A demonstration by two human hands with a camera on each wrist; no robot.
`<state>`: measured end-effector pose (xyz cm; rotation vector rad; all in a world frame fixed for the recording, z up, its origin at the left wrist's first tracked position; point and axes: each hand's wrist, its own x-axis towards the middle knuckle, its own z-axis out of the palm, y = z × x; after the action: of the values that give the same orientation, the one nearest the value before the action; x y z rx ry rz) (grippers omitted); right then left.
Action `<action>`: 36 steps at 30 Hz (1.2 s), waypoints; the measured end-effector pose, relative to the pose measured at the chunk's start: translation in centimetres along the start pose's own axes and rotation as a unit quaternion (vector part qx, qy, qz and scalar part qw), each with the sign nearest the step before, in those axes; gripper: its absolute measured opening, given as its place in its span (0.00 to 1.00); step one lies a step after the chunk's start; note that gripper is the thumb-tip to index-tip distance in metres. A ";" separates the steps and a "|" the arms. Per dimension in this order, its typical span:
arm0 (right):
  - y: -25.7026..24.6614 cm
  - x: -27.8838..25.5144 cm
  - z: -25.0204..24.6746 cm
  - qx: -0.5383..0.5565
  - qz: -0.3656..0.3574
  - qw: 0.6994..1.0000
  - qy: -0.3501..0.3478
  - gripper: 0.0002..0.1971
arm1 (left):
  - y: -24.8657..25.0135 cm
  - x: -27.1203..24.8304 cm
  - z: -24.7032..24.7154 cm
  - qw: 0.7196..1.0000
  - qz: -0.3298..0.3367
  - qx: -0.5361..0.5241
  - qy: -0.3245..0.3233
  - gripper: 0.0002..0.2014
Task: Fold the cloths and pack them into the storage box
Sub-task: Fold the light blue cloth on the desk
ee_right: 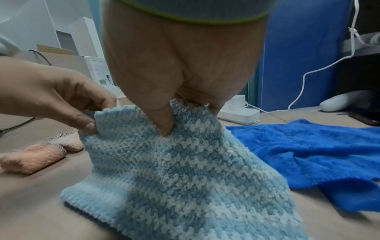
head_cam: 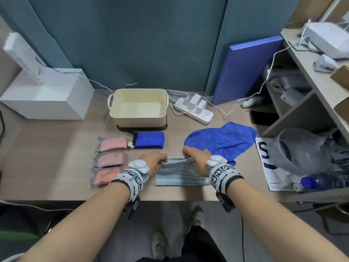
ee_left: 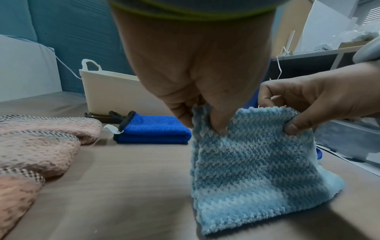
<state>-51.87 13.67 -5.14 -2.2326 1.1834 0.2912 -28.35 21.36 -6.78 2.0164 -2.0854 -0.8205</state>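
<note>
A light blue striped cloth (head_cam: 179, 173) (ee_left: 252, 165) (ee_right: 174, 170) lies at the table's front edge with its far edge lifted. My left hand (head_cam: 154, 162) (ee_left: 203, 123) pinches its far left corner; my right hand (head_cam: 192, 156) (ee_right: 174, 123) pinches its far right corner. Three folded pink cloths (head_cam: 111, 159) (ee_left: 37, 146) lie in a column on the left. A folded dark blue cloth (head_cam: 149, 139) (ee_left: 154, 129) sits in front of the cream storage box (head_cam: 138, 122) (ee_left: 107, 94), which is empty. An unfolded dark blue cloth (head_cam: 221, 139) (ee_right: 308, 155) lies to the right.
A white power strip (head_cam: 193, 110) with plugs and cables sits right of the box. A white carton (head_cam: 47, 95) stands at the back left. A blue folder (head_cam: 245, 69) leans on the wall. Shelves (head_cam: 309, 103) and clutter with a plastic bottle (head_cam: 317, 181) fill the right.
</note>
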 end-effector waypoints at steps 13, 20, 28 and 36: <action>0.5 -0.7 -0.5 -0.103 0.015 0.993 -0.050 0.14 | -1.3 -0.2 -2.3 0.998 -0.054 0.032 0.000 0.05; 3.1 -2.0 -2.2 -0.147 0.043 0.988 -0.019 0.08 | -1.8 0.0 -3.4 0.997 -0.047 0.056 -0.011 0.06; 6.2 -2.0 -2.1 -0.075 0.112 0.991 -0.019 0.13 | -2.0 0.6 -2.5 0.996 -0.059 0.061 0.004 0.13; 9.8 0.2 -1.4 0.029 0.125 0.990 0.063 0.17 | -2.5 2.9 -1.3 0.994 -0.064 0.082 0.039 0.18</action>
<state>-59.82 8.45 -8.01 -2.0794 1.5244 0.2127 -25.79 18.31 -7.64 2.2464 -2.0611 -0.5934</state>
